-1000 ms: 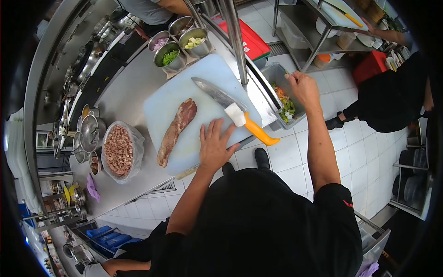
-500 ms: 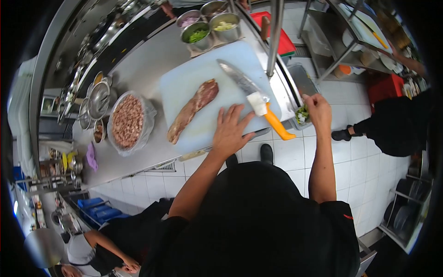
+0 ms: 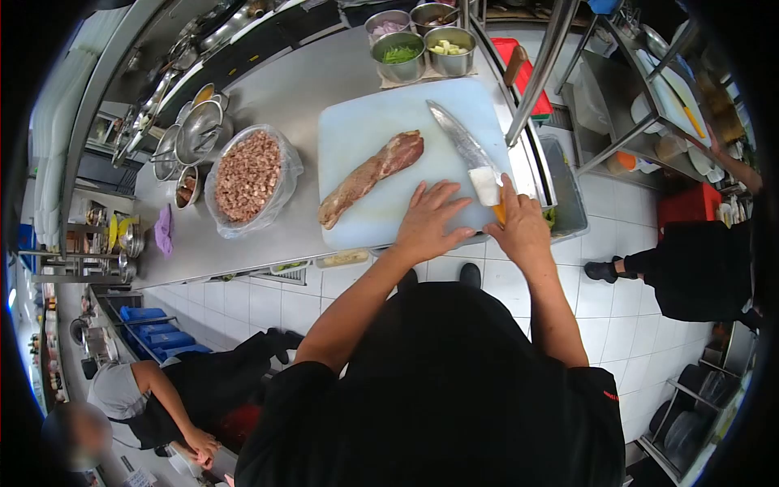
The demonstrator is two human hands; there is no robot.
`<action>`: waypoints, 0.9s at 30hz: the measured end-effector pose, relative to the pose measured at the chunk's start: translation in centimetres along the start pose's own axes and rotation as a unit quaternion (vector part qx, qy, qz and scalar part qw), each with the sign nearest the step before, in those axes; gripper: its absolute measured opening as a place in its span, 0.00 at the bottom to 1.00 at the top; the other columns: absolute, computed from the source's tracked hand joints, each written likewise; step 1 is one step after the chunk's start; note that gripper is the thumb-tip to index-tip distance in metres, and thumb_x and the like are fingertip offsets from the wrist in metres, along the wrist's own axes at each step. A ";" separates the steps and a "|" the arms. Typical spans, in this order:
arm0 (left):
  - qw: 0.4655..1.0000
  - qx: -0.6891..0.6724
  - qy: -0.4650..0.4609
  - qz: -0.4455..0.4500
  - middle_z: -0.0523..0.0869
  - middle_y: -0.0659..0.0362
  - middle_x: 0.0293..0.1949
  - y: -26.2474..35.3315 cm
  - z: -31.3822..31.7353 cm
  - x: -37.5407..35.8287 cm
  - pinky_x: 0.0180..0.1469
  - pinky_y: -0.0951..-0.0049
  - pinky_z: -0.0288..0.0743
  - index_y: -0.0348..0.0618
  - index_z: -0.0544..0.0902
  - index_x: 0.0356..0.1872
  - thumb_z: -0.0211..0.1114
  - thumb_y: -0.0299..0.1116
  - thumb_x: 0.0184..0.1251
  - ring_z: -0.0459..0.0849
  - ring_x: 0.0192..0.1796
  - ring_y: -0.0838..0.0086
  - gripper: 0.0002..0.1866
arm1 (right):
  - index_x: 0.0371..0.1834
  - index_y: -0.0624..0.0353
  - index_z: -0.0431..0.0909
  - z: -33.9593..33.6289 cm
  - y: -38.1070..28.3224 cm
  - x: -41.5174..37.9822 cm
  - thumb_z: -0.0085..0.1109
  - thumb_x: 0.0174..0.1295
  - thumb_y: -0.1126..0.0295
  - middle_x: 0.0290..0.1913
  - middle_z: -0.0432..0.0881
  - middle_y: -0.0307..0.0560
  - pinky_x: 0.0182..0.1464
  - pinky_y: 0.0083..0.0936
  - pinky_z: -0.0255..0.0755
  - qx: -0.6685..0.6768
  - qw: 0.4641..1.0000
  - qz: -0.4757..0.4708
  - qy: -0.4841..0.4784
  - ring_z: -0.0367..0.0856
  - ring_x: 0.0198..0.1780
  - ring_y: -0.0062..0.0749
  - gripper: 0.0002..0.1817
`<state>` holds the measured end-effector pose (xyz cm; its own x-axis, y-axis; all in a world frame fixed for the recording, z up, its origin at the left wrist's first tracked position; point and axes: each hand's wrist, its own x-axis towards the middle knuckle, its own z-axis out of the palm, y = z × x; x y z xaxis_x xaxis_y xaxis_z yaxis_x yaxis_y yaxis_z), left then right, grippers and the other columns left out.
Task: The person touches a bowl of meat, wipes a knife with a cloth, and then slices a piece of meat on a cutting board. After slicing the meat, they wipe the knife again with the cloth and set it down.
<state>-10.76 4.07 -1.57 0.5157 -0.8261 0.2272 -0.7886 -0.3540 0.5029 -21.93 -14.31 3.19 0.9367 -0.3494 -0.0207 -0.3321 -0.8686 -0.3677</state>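
Observation:
A long piece of meat [image 3: 373, 174] lies diagonally on the light blue cutting board [image 3: 357, 109]. To its right rests a knife [image 3: 458, 136] with a white wrap [image 3: 484, 186] near its orange handle. My right hand [image 3: 521, 226] is closed round that handle at the board's right edge, covering most of it. My left hand [image 3: 432, 221] is flat on the front part of the board, fingers spread, holding nothing, between the meat and the knife.
Left of the board is a plastic-lined bowl of diced meat [image 3: 248, 176]. Metal containers of chopped vegetables [image 3: 399, 55] stand behind it. A purple cloth [image 3: 164, 230] lies farther left. One person [image 3: 154, 406] is at lower left, another [image 3: 702, 264] at right.
My right hand has moved left from beyond the board onto the knife handle. My left hand remains spread on the board. The view has shifted, so the board appears farther right.

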 end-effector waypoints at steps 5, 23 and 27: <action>0.995 -0.045 0.085 0.017 0.77 0.54 0.64 -1.2 0.2 1.6 0.74 0.49 0.60 0.51 0.81 0.63 0.69 0.40 0.64 0.71 0.69 0.55 0.25 | 0.81 0.57 0.53 0.1 0.8 -0.4 0.63 0.57 0.76 0.47 0.82 0.64 0.52 0.45 0.77 0.083 0.996 0.014 0.029 0.83 0.47 0.58 0.46; 0.987 0.025 0.089 0.129 0.79 0.57 0.57 -3.2 -1.0 5.5 0.66 0.57 0.70 0.50 0.84 0.49 0.68 0.28 0.59 0.76 0.64 0.58 0.16 | 0.77 0.49 0.63 -1.4 -1.2 -0.7 0.69 0.57 0.74 0.49 0.80 0.59 0.52 0.45 0.77 0.075 0.996 0.031 0.028 0.83 0.49 0.56 0.42; 0.989 0.032 0.045 0.135 0.82 0.59 0.52 -2.3 -2.5 6.4 0.65 0.57 0.70 0.50 0.85 0.44 0.69 0.30 0.60 0.77 0.62 0.59 0.10 | 0.78 0.49 0.62 -0.3 -1.3 -0.5 0.69 0.57 0.74 0.51 0.79 0.57 0.51 0.45 0.78 0.047 0.998 0.030 0.034 0.83 0.51 0.56 0.42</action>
<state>-4.79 0.69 0.85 0.3083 -0.8533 0.4206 -0.9196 -0.1542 0.3612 -21.99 -13.13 3.90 0.9051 -0.4250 0.0162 -0.3719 -0.8095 -0.4542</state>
